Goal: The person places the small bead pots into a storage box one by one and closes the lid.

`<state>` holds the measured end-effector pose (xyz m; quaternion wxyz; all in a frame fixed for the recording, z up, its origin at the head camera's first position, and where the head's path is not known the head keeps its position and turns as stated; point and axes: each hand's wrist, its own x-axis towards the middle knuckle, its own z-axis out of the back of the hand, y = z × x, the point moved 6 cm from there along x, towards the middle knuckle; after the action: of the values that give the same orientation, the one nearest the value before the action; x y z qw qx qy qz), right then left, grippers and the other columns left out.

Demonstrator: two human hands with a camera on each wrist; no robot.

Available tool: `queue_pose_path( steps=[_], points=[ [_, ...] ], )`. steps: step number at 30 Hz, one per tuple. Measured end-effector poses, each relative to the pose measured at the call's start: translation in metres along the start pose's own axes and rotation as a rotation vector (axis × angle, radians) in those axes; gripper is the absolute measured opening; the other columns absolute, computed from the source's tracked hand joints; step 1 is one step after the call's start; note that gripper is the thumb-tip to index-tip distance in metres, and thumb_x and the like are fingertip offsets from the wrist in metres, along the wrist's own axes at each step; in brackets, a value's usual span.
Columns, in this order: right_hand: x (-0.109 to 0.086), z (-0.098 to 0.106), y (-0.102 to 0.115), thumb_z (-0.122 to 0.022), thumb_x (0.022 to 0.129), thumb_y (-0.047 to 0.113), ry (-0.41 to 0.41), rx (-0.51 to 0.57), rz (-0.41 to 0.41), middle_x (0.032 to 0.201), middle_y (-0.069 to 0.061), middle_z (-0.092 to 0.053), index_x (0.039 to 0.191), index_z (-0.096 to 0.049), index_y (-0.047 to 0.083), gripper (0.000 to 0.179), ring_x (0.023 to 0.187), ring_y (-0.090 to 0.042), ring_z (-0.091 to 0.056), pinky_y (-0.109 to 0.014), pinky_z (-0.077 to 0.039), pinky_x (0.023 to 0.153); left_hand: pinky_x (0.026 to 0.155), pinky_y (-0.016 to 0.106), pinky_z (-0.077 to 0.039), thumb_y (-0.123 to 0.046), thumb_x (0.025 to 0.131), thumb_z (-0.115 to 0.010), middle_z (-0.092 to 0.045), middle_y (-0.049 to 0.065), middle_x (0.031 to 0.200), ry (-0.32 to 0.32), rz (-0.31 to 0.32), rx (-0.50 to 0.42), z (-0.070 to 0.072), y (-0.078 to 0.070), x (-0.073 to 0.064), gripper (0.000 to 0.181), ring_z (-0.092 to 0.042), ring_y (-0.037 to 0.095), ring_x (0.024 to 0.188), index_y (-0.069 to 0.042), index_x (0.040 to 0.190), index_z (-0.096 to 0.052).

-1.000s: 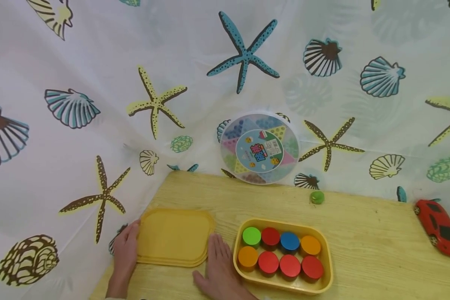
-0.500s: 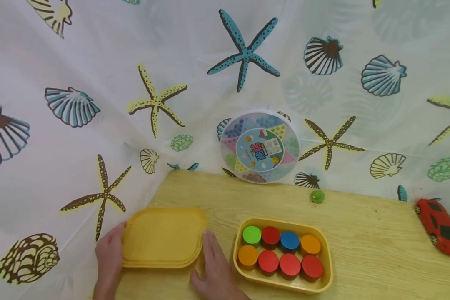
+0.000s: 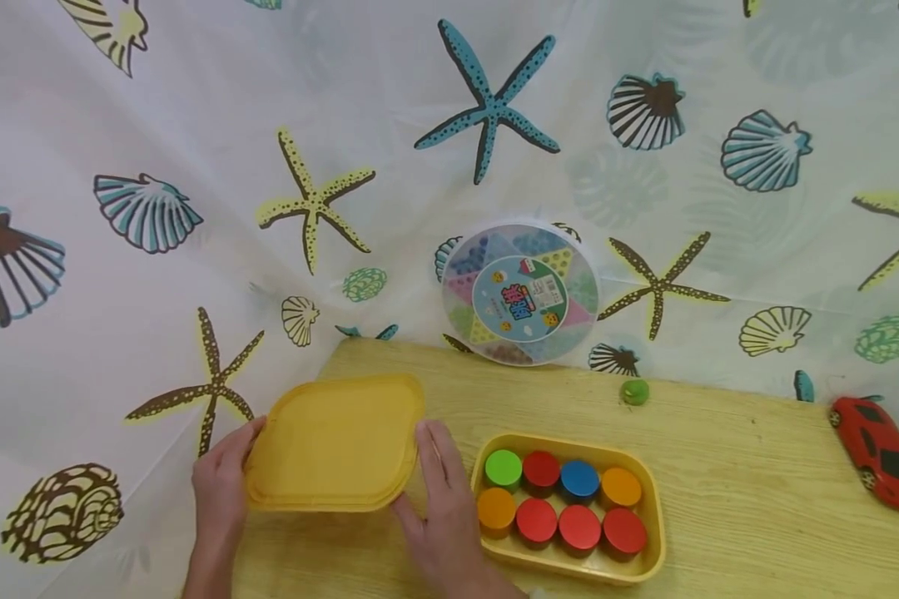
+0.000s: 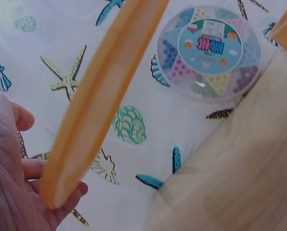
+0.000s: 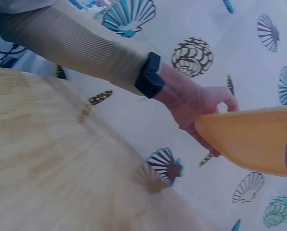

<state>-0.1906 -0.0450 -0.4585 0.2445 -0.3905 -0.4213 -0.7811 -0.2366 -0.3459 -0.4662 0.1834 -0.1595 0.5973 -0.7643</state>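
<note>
A yellow plastic lid (image 3: 335,441), rectangular with rounded corners, is held up off the table and tilted. My left hand (image 3: 221,487) grips its left edge; in the left wrist view its fingers curl under the rim of the lid (image 4: 97,101). At the right edge and near corner of the lid, my right hand (image 3: 449,507) touches it with straight fingers, the thumb lower at the corner. The right wrist view shows the left hand (image 5: 194,103) at the far end of the lid (image 5: 249,137). The right hand's contact is mostly hidden there.
A yellow tray (image 3: 652,549) with several round coloured cylinders stands just right of the right hand. Farther back are a small green object (image 3: 634,392) and a round Chinese checkers box (image 3: 520,295) against the patterned cloth. A red toy car (image 3: 880,453) sits far right.
Both hands and the lid first shifted left. Since then the lid has risen off the table and tilted, and the right hand has moved up with it. The tray has stayed put.
</note>
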Motion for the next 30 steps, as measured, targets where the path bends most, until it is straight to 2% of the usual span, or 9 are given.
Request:
queue_pose_path(
  steps=[2,6,11,14,17,21,25,27,30],
  points=[
    [0.007,0.008,-0.003,-0.055,0.109,0.039,-0.03,0.012,0.009,0.159,-0.02,-0.044,0.157,-0.042,-0.003,0.065,0.143,-0.034,-0.049,-0.027,-0.035,0.122,0.096,0.008,-0.05,-0.039,0.113,-0.043,-0.069,0.0,0.139,0.007,-0.045,-0.099,-0.005,-0.008,-0.005,0.05,-0.063,0.003,0.124,-0.004,0.141,-0.066],
    [0.019,0.026,-0.009,-0.054,0.11,0.036,-0.099,0.044,0.021,0.156,-0.022,-0.045,0.155,-0.044,-0.005,0.062,0.144,-0.038,-0.047,-0.029,-0.035,0.123,0.095,0.015,-0.055,-0.032,0.115,-0.036,-0.074,0.003,0.13,0.066,-0.188,-0.342,-0.02,-0.025,-0.012,0.054,-0.069,0.008,0.118,0.009,0.139,-0.062],
    [0.03,0.046,-0.014,-0.059,0.108,0.033,-0.211,0.076,0.064,0.15,-0.025,-0.05,0.148,-0.052,-0.008,0.059,0.146,-0.04,-0.044,-0.037,-0.036,0.123,0.103,0.022,-0.054,-0.029,0.116,-0.027,-0.068,0.012,0.139,0.124,-0.376,-0.627,-0.043,-0.04,-0.018,0.059,-0.065,0.017,0.127,0.018,0.146,-0.048],
    [0.035,0.06,-0.016,-0.064,0.105,0.031,-0.311,0.119,0.107,0.146,-0.028,-0.055,0.142,-0.057,-0.011,0.056,0.147,-0.041,-0.043,-0.04,-0.037,0.123,0.109,0.023,-0.05,-0.031,0.116,-0.025,-0.062,0.016,0.145,0.147,-0.479,-0.735,-0.058,-0.047,-0.025,0.062,-0.061,0.019,0.133,0.018,0.15,-0.041],
    [0.041,0.075,-0.018,-0.066,0.104,0.028,-0.408,0.161,0.149,0.142,-0.032,-0.058,0.136,-0.06,-0.014,0.054,0.147,-0.042,-0.043,-0.039,-0.041,0.119,0.115,0.023,-0.044,-0.038,0.115,-0.024,-0.055,0.017,0.152,0.184,-0.542,-0.776,-0.075,-0.054,-0.036,0.067,-0.055,0.02,0.14,0.015,0.153,-0.038],
    [0.052,0.098,-0.022,-0.067,0.104,0.023,-0.494,0.189,0.181,0.135,-0.037,-0.06,0.132,-0.06,-0.019,0.051,0.141,-0.04,-0.052,-0.037,-0.048,0.113,0.122,0.025,-0.034,-0.043,0.114,-0.027,-0.046,0.016,0.161,0.231,-0.633,-0.806,-0.099,-0.065,-0.052,0.069,-0.044,0.021,0.148,0.009,0.159,-0.033],
    [0.057,0.123,-0.027,-0.065,0.105,0.023,-0.563,0.189,0.174,0.124,-0.038,-0.063,0.127,-0.062,-0.022,0.05,0.128,-0.037,-0.063,-0.034,-0.052,0.109,0.126,0.03,-0.029,-0.027,0.115,-0.028,-0.048,0.021,0.157,0.205,-0.785,-0.793,-0.118,-0.078,-0.07,0.058,-0.041,0.026,0.149,0.013,0.155,-0.036],
    [0.059,0.135,-0.031,-0.064,0.106,0.024,-0.576,0.182,0.162,0.118,-0.036,-0.065,0.123,-0.064,-0.021,0.048,0.12,-0.035,-0.066,-0.031,-0.054,0.108,0.127,0.032,-0.029,-0.016,0.114,-0.028,-0.05,0.023,0.155,0.17,-0.834,-0.768,-0.125,-0.084,-0.079,0.051,-0.042,0.027,0.149,0.016,0.152,-0.039],
    [0.059,0.153,-0.04,-0.063,0.107,0.024,-0.571,0.15,0.153,0.105,-0.032,-0.067,0.119,-0.066,-0.021,0.046,0.102,-0.031,-0.067,-0.024,-0.055,0.101,0.128,0.036,-0.029,0.0,0.11,-0.033,-0.052,0.025,0.153,0.172,-0.877,-0.741,-0.137,-0.091,-0.091,0.045,-0.042,0.029,0.15,0.018,0.151,-0.039]
  ],
)
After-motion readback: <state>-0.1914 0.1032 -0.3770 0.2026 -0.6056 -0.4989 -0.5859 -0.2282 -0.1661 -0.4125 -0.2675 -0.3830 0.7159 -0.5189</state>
